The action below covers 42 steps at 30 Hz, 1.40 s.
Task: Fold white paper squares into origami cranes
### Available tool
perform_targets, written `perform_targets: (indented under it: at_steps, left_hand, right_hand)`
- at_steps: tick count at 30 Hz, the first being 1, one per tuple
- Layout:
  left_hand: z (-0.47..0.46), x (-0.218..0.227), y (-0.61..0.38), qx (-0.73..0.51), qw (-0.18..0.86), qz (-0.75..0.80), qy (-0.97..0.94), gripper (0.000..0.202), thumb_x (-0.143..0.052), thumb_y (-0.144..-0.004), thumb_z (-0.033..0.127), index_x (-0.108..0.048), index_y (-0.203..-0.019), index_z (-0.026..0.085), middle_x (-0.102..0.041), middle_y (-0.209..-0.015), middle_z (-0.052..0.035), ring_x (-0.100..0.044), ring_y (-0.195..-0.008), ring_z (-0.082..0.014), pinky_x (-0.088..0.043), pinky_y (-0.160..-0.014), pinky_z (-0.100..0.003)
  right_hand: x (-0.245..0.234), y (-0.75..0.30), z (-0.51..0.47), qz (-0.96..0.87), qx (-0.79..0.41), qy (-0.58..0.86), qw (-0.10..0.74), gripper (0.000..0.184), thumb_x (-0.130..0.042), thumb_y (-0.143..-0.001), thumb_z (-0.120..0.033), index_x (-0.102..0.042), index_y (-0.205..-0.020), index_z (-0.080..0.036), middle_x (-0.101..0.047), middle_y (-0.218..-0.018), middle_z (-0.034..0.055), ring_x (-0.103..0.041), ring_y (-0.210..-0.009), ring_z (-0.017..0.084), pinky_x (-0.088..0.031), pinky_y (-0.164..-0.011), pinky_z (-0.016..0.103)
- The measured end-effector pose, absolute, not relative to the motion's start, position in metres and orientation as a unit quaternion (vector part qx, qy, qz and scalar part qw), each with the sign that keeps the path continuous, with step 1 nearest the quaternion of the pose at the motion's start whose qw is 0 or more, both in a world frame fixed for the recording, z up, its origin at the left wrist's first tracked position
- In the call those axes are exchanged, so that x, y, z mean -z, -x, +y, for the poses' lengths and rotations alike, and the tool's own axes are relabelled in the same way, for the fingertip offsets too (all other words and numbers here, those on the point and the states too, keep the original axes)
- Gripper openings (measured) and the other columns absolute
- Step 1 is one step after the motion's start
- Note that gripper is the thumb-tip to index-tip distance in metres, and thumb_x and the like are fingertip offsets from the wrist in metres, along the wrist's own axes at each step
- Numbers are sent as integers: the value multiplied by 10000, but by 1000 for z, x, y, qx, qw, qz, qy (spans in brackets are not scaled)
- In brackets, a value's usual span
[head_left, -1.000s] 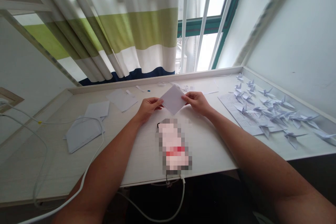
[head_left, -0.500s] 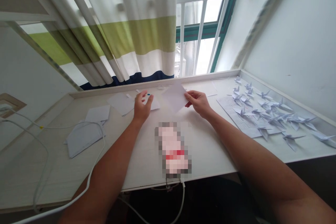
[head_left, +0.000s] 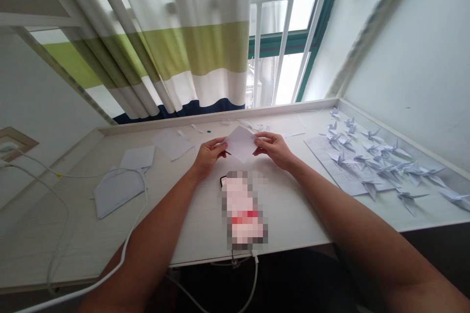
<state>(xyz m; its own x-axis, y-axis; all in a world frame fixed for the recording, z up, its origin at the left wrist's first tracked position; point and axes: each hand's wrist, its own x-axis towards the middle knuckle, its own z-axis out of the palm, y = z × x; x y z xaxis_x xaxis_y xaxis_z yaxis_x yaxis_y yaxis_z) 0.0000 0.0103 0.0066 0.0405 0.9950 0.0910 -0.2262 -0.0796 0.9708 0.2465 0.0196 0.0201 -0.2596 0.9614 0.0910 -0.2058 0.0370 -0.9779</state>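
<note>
A white square sheet of paper (head_left: 241, 144) is held turned like a diamond, just above the desk. Its left corner is pinched between the thumb and fingers of my left hand (head_left: 211, 155). At the opposite corner, my right hand (head_left: 272, 148) grips the sheet the same way. Close below the hands lies a phone (head_left: 242, 210), its screen blurred out and a white cable at its lower end. More white paper (head_left: 172, 144) rests on the desk to the left of my left hand.
Many folded paper cranes (head_left: 385, 166) stand at the right, some on a printed sheet (head_left: 319, 156). Stacked paper (head_left: 119, 193) lies at the left, crossed by a white cable (head_left: 146, 190). Paper strips (head_left: 197, 128) lie near the desk's raised back edge (head_left: 183, 122).
My left hand has moved from beside the sheet to its left corner and closed on it. The right hand still holds the sheet, which has shifted slightly left and down.
</note>
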Motion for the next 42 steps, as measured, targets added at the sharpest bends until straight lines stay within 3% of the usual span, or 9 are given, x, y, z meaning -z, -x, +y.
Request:
perform_targets:
  at_steps: [5,11,15,19,22,25,27,30,42]
  left_hand:
    - [6,-12,1,-558,553,374,-493,222,-747,-747,326,-837,-865,160,-760,-867,-87,-595,-719,-153,-498,-697,-317]
    - [1,-15,-4,-532,492,408,-555,311,-875,-708,410,-830,-914,180,-747,-772,-46,-599,-692,-154,-497,-693,-312]
    - [-3,-17,-7,-508,472,416,-589,446,-868,-738,445,-791,-1093,186,-676,-622,13,-560,-591,-133,-484,-648,-299]
    - [-6,-19,-13,-521,481,410,-574,450,-844,-764,509,-768,-1042,163,-708,-664,-9,-560,-593,-130,-476,-628,-295]
    - [-7,-19,-17,-545,496,406,-540,529,-837,-764,547,-739,-1104,155,-700,-664,-5,-567,-595,-126,-481,-628,-289]
    - [-9,-20,-20,-537,541,385,-521,613,-860,-724,567,-709,-1154,158,-749,-804,-41,-624,-669,-142,-501,-630,-282]
    - [-10,-20,-21,-508,556,379,-537,557,-895,-689,526,-726,-1063,149,-768,-884,-72,-657,-727,-159,-506,-622,-273]
    - [-13,-21,-22,-476,546,388,-569,422,-908,-687,456,-743,-905,134,-766,-827,-78,-681,-723,-172,-499,-610,-269]
    - [-21,-26,-27,-447,554,373,-595,300,-903,-685,333,-778,-884,146,-758,-799,-41,-632,-676,-126,-518,-664,-272]
  right_hand:
    - [-24,-248,18,-529,-628,333,465,209,-800,-764,-361,-784,-855,-173,-763,-901,70,-722,-758,194,-621,-788,383]
    - [-28,-247,13,-553,-618,357,429,333,-859,-757,-455,-670,-745,-181,-688,-736,9,-666,-702,155,-570,-680,294]
    - [-37,-251,11,-602,-630,347,347,358,-876,-754,-444,-744,-939,-167,-768,-902,68,-730,-834,202,-590,-742,321]
    - [-47,-250,5,-633,-654,303,282,385,-849,-793,-400,-780,-1087,-161,-801,-1017,98,-744,-887,208,-581,-782,322]
    - [-47,-244,0,-626,-653,299,303,331,-855,-786,-381,-791,-1021,-157,-804,-998,94,-738,-853,192,-564,-748,300]
    - [-42,-237,-1,-599,-637,319,366,312,-865,-776,-386,-774,-962,-153,-780,-890,61,-712,-776,166,-545,-690,279]
    - [-37,-234,1,-576,-627,328,410,314,-880,-759,-388,-753,-932,-159,-754,-848,34,-697,-751,154,-536,-682,272]
    - [-31,-232,4,-546,-625,331,449,333,-907,-721,-386,-721,-896,-172,-738,-833,12,-691,-744,151,-530,-691,276]
    - [-35,-232,1,-561,-617,326,446,301,-861,-777,-450,-785,-871,-174,-756,-820,30,-679,-714,162,-519,-673,288]
